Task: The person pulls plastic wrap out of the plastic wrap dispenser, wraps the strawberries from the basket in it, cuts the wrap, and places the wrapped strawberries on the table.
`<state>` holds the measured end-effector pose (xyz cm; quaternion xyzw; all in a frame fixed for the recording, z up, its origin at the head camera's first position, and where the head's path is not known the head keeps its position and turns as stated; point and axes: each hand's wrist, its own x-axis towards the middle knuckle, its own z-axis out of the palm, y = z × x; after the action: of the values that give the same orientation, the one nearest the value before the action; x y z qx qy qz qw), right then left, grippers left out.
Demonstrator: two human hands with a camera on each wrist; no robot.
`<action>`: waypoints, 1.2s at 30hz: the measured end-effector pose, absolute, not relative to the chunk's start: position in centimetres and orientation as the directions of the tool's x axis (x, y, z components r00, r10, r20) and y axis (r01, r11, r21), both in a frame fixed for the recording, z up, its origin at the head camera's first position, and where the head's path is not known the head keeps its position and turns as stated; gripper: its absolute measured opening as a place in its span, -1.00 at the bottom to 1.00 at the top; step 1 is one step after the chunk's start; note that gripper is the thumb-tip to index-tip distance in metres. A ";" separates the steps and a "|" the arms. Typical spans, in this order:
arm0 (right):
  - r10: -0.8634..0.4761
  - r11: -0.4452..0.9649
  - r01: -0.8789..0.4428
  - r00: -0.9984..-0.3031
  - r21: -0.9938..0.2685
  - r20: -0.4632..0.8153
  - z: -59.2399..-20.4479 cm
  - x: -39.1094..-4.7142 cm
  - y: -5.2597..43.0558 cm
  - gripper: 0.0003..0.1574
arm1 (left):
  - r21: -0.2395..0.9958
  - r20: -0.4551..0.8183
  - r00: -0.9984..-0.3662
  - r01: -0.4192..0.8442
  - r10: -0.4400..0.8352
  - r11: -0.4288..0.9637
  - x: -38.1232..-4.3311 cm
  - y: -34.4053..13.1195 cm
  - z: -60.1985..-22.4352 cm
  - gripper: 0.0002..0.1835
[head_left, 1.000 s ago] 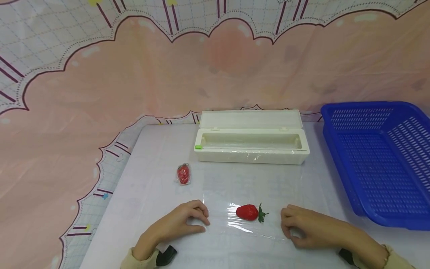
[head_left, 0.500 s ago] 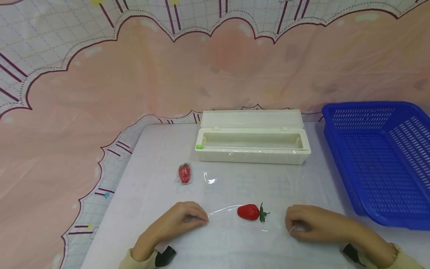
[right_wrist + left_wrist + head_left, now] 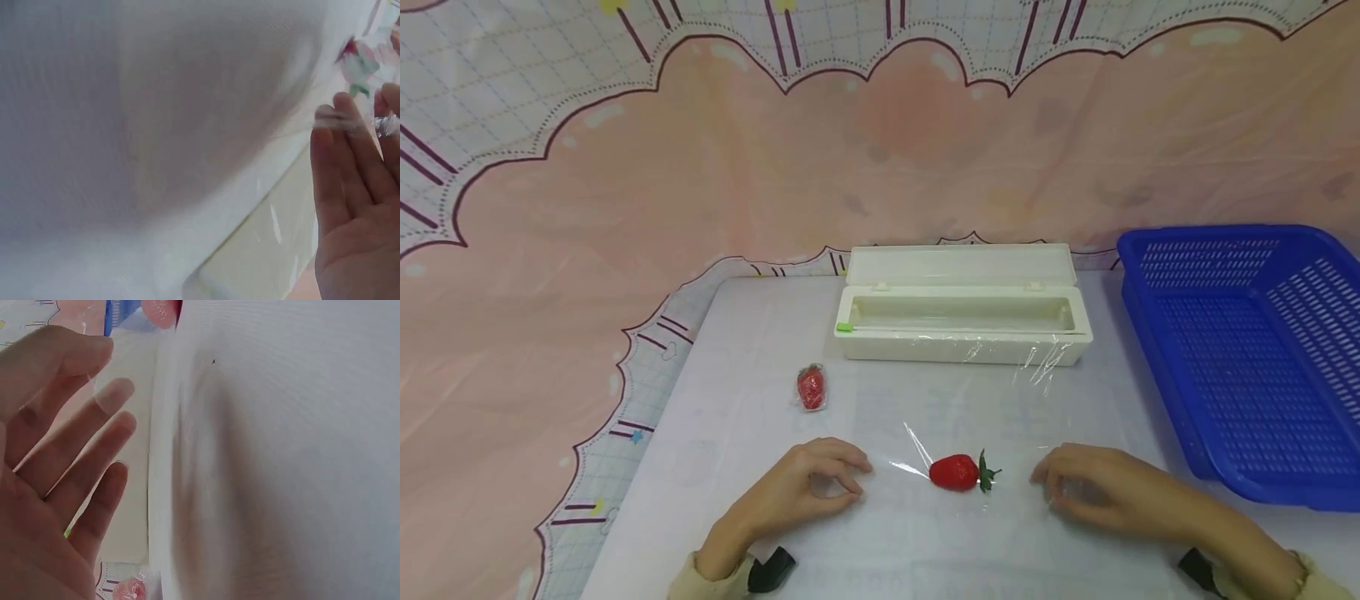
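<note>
A red strawberry (image 3: 954, 472) with green leaves lies on transparent cling film (image 3: 912, 457), which shows mainly by its glints. Left of it, my left hand (image 3: 808, 487) pinches the film's edge between thumb and forefinger, the other fingers loosely spread in the left wrist view. On the right side my right hand (image 3: 1112, 492) pinches the film too; a bunched bit of film (image 3: 387, 127) shows at its fingertips in the right wrist view. The film reaches back to the front of a white cling film dispenser (image 3: 962, 348) with its lid raised. Another strawberry (image 3: 812, 387), wrapped in film, sits farther left.
A blue plastic basket (image 3: 1157, 367) stands at the right on the white table (image 3: 737, 333). Behind the table hangs a patterned pink cloth (image 3: 880, 167). A green tab (image 3: 845, 327) marks the dispenser's left end.
My right hand has moved slightly back and its fingers have shifted. The left hand has shifted a little, and the glints on the film have changed. The strawberries and dispenser stay in place.
</note>
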<state>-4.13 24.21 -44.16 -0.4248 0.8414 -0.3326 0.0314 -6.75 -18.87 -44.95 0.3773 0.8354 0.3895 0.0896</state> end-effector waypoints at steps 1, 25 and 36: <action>-0.739 0.418 -0.686 -0.638 -0.596 0.216 -44.1 -4.2 24.3 -0.65 | 0.714 0.151 -0.696 0.567 0.702 0.410 -6.8 -18.8 -44.9 -0.87; -0.658 0.526 -0.498 -0.752 -0.689 0.042 -43.1 -4.7 24.1 -0.83 | 0.805 -0.009 -0.769 0.373 0.639 0.461 -7.3 -18.0 -45.0 -0.98; -0.620 0.531 -0.440 -0.785 -0.724 0.022 -43.3 -5.3 23.9 -0.92 | 0.827 -0.019 -0.803 0.322 0.595 0.460 -7.6 -17.3 -44.9 -0.93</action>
<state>-5.25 23.90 -43.30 -0.3057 0.8668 -0.3753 0.1195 -7.65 -17.28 -44.95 0.2729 0.8405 0.4419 0.1545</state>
